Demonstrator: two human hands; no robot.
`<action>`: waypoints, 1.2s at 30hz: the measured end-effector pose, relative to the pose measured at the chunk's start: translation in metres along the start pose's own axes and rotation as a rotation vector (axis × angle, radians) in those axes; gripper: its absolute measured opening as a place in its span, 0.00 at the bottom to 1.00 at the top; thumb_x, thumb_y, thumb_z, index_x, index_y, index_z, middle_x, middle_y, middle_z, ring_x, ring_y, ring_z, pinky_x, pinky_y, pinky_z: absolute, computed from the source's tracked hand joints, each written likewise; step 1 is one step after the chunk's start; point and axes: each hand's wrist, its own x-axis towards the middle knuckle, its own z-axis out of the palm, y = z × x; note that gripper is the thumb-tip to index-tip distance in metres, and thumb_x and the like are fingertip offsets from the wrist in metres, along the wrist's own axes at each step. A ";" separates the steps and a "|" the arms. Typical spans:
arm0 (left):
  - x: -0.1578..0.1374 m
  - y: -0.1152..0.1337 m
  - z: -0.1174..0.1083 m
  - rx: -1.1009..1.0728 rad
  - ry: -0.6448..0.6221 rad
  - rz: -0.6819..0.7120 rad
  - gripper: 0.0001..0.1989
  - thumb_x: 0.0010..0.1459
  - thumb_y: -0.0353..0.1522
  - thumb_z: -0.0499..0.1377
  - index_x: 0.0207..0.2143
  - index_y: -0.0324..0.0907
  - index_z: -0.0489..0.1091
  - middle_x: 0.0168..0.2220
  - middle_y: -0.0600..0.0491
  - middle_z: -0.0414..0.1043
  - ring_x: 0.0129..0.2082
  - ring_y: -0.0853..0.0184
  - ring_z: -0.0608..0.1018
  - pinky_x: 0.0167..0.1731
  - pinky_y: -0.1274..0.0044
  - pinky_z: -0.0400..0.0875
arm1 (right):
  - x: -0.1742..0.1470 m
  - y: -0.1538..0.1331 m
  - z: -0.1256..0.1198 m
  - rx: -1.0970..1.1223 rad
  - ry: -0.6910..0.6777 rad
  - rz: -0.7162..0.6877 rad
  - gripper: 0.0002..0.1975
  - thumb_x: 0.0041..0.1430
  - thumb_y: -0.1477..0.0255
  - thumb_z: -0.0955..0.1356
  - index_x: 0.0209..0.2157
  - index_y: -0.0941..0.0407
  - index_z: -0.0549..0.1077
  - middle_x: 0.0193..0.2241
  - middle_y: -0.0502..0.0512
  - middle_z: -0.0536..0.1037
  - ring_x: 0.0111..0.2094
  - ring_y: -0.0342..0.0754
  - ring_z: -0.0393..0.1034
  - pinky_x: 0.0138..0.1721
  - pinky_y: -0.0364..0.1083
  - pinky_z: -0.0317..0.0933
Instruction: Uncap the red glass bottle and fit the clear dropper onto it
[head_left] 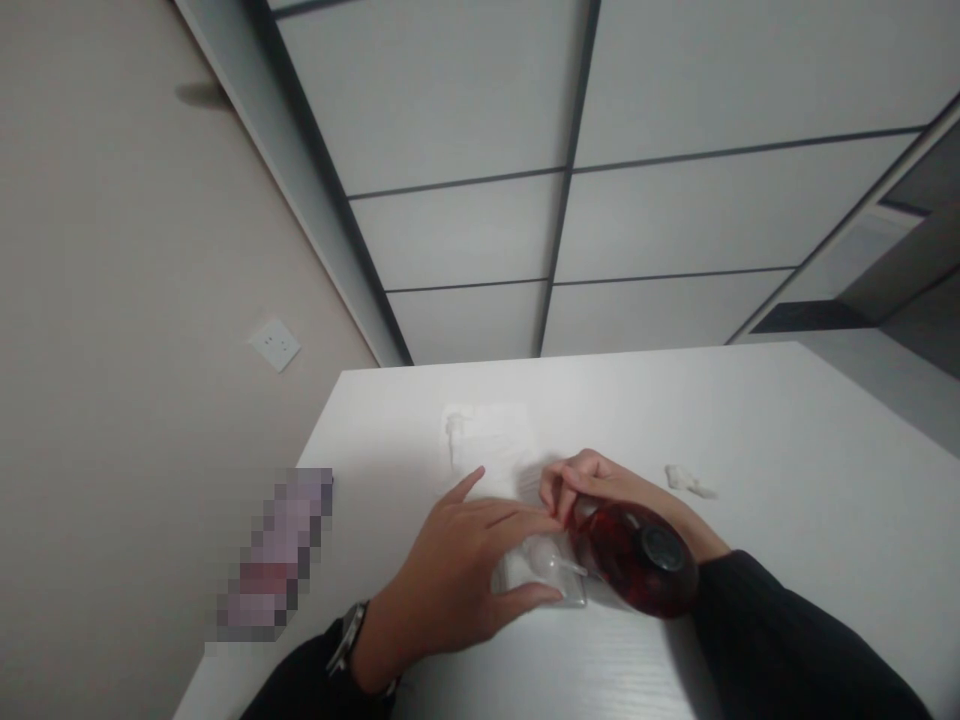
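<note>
My right hand (592, 474) is closed around the narrow end of a dark red, see-through bottle (626, 560). The bottle is tilted, with its wide, dark-centred base towards me and its body in front of my right wrist. My left hand (466, 565) has its thumb and fingers apart, the fingertips close by the bottle's narrow end. Under that hand lies a clear, shallow container (574, 598), partly covered. A small whitish piece with a thin spout (546, 556) shows at the container, between my left thumb and fingers. The bottle's mouth is hidden.
A white sheet (495, 430) lies on the white table (405, 410) beyond my hands. A crumpled white scrap (688, 481) sits to the right. At the left edge is a blurred-out, pixelated object (274, 560). A wall and panelled doors stand behind.
</note>
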 end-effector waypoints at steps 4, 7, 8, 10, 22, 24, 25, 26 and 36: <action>0.000 0.001 0.005 0.011 0.014 0.018 0.15 0.67 0.38 0.66 0.55 0.51 0.74 0.56 0.55 0.82 0.56 0.61 0.83 0.68 0.57 0.66 | 0.001 0.000 0.001 0.016 -0.016 -0.018 0.29 0.71 0.48 0.67 0.32 0.56 0.87 0.35 0.58 0.82 0.33 0.44 0.74 0.38 0.45 0.68; 0.000 -0.001 0.009 0.010 0.035 0.038 0.11 0.69 0.38 0.65 0.51 0.48 0.74 0.54 0.54 0.83 0.54 0.59 0.84 0.60 0.62 0.75 | 0.001 -0.002 0.002 0.004 -0.010 -0.013 0.29 0.70 0.47 0.67 0.31 0.56 0.87 0.35 0.58 0.83 0.33 0.45 0.74 0.39 0.46 0.68; 0.000 -0.001 0.010 0.010 0.038 0.044 0.11 0.69 0.39 0.64 0.50 0.47 0.73 0.53 0.54 0.84 0.52 0.59 0.85 0.57 0.63 0.77 | 0.001 -0.003 0.002 -0.001 -0.001 -0.006 0.30 0.70 0.47 0.67 0.31 0.56 0.87 0.35 0.58 0.83 0.34 0.45 0.74 0.39 0.46 0.68; 0.001 -0.002 0.012 0.015 0.044 0.041 0.11 0.69 0.41 0.65 0.49 0.46 0.73 0.53 0.54 0.84 0.51 0.59 0.85 0.51 0.66 0.79 | 0.001 -0.004 0.003 -0.003 0.005 0.004 0.30 0.69 0.46 0.68 0.31 0.56 0.87 0.35 0.58 0.83 0.35 0.46 0.75 0.39 0.46 0.68; 0.004 -0.006 0.014 -0.021 0.100 0.015 0.31 0.50 0.45 0.78 0.52 0.47 0.72 0.55 0.51 0.82 0.53 0.55 0.84 0.55 0.64 0.78 | 0.001 -0.006 0.006 0.015 0.025 0.005 0.30 0.67 0.46 0.70 0.30 0.58 0.86 0.36 0.58 0.82 0.37 0.47 0.74 0.42 0.47 0.65; 0.004 -0.005 0.011 -0.028 0.075 0.018 0.35 0.50 0.46 0.78 0.56 0.48 0.71 0.56 0.49 0.81 0.54 0.54 0.83 0.54 0.64 0.78 | 0.001 -0.007 0.006 0.019 0.029 0.017 0.30 0.67 0.46 0.70 0.30 0.58 0.86 0.36 0.58 0.82 0.36 0.46 0.74 0.41 0.47 0.65; 0.003 -0.005 0.010 -0.025 0.057 0.016 0.36 0.51 0.47 0.77 0.58 0.48 0.70 0.56 0.49 0.81 0.54 0.54 0.83 0.56 0.63 0.77 | 0.000 -0.007 0.006 0.028 0.033 0.023 0.29 0.67 0.46 0.70 0.30 0.58 0.86 0.36 0.58 0.82 0.35 0.45 0.74 0.40 0.46 0.64; 0.002 -0.006 0.009 -0.020 0.042 0.014 0.37 0.51 0.48 0.77 0.60 0.49 0.69 0.56 0.49 0.81 0.55 0.53 0.83 0.57 0.62 0.77 | 0.000 -0.006 0.006 0.041 0.037 0.027 0.29 0.67 0.46 0.70 0.30 0.58 0.86 0.37 0.58 0.83 0.35 0.45 0.74 0.39 0.46 0.64; 0.001 -0.010 0.010 -0.026 0.095 0.039 0.36 0.57 0.50 0.72 0.62 0.48 0.67 0.51 0.49 0.82 0.48 0.57 0.84 0.49 0.65 0.79 | -0.001 -0.005 0.006 0.053 0.030 0.030 0.30 0.66 0.45 0.70 0.30 0.59 0.86 0.37 0.61 0.84 0.37 0.48 0.76 0.41 0.48 0.66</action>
